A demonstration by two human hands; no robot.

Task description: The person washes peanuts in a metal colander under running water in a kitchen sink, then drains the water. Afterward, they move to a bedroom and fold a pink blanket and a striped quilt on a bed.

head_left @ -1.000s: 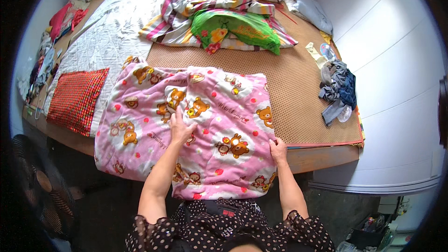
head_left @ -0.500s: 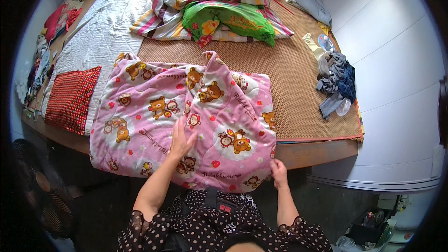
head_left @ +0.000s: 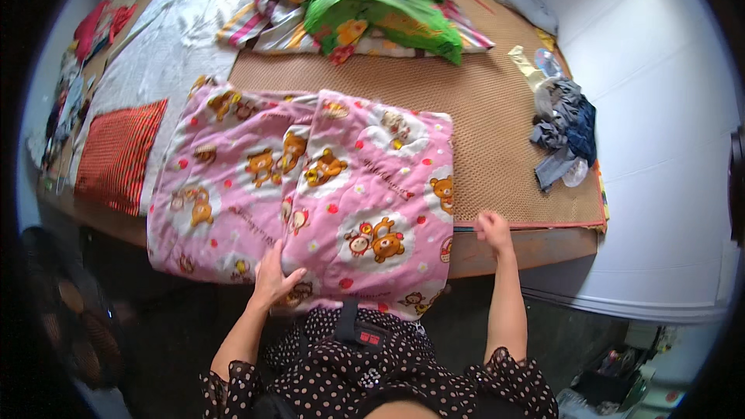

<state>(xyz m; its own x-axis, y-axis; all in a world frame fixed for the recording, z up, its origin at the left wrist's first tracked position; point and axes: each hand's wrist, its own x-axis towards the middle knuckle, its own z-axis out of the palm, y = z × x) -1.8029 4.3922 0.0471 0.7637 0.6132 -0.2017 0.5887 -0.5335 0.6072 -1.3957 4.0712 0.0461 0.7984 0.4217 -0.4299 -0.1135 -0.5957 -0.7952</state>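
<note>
A pink plush blanket (head_left: 256, 174) with brown bears and strawberries lies folded at the bed's near edge. Its right part overlaps the left along a crease down the middle, and the front hangs over the edge near my waist. On the blanket's lower middle rests my left hand (head_left: 275, 278), fingers stretched and thumb apart, holding nothing. My right hand (head_left: 493, 233) hovers just right of the blanket, over the woven mat's front edge. Its fingers are curled, with nothing visible in them.
The woven mat (head_left: 512, 163) spreads behind and to the right. A red checked pillow (head_left: 123, 155) lies left. Farther back are a striped quilt (head_left: 283, 8) and green floral cloth (head_left: 388, 19). Clothes (head_left: 570, 124) are heaped by the right wall. A fan (head_left: 74, 310) stands lower left.
My right hand has let go of the blanket's right edge and moved up and right. My left hand has slid down and left. The raised fold at the top now lies flatter.
</note>
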